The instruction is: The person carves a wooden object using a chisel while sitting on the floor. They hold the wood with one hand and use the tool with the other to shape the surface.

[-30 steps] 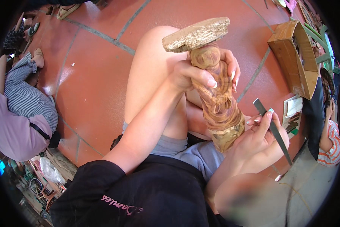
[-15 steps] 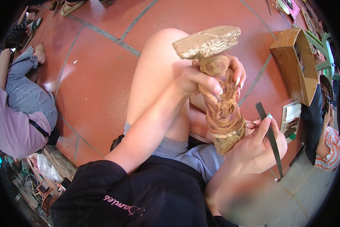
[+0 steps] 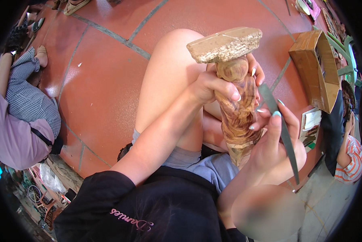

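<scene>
Floor (image 3: 104, 84) is red tile, and on the far left a person (image 3: 15, 121) in a checked and lilac top sits on it. Moving in, the left hand (image 3: 213, 86) has its fingers clamped round the carving (image 3: 237, 109), a knobbly wooden figure standing upright over the lap, near the bare knee, its rough flat base (image 3: 225, 43) on top. Right next to it the right hand (image 3: 275, 139) has its fingers closed on a file (image 3: 281, 129), a long dark metal blade slanting down to the right, its upper end just beside the carving; can't tell if it's actually touching the wood. Further right a cardboard box (image 3: 310, 68) lies on the floor, and another person in a striped top (image 3: 352, 159) is at the far right edge.
</scene>
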{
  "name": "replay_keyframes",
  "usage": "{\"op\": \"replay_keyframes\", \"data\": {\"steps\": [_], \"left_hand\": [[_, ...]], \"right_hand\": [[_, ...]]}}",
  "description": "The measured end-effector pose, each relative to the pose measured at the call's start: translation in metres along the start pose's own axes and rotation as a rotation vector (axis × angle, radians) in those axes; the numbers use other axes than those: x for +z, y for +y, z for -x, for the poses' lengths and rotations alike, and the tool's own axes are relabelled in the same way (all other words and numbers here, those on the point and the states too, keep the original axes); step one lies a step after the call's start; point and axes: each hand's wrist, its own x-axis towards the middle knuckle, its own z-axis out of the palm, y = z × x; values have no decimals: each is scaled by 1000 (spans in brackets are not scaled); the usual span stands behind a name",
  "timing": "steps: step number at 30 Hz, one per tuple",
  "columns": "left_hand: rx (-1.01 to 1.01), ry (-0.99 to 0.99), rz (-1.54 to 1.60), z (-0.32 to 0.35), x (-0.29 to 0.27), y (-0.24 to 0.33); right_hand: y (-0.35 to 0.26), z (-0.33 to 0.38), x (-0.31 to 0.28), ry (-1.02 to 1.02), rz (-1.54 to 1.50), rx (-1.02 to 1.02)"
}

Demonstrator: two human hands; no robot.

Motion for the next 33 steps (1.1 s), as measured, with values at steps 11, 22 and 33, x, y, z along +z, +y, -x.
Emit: {"op": "replay_keyframes", "data": {"steps": [11,22,33], "left_hand": [[-13,-9,-12,-7,-6,-11],[22,7,47,-10,-2,-22],[90,-15,68,-11,-4,-26]], "right_hand": [[-6,-27,19,144,-174,323],[-3,-35,24,208,-75,301],[0,-36,26,177,-100,286]]}}
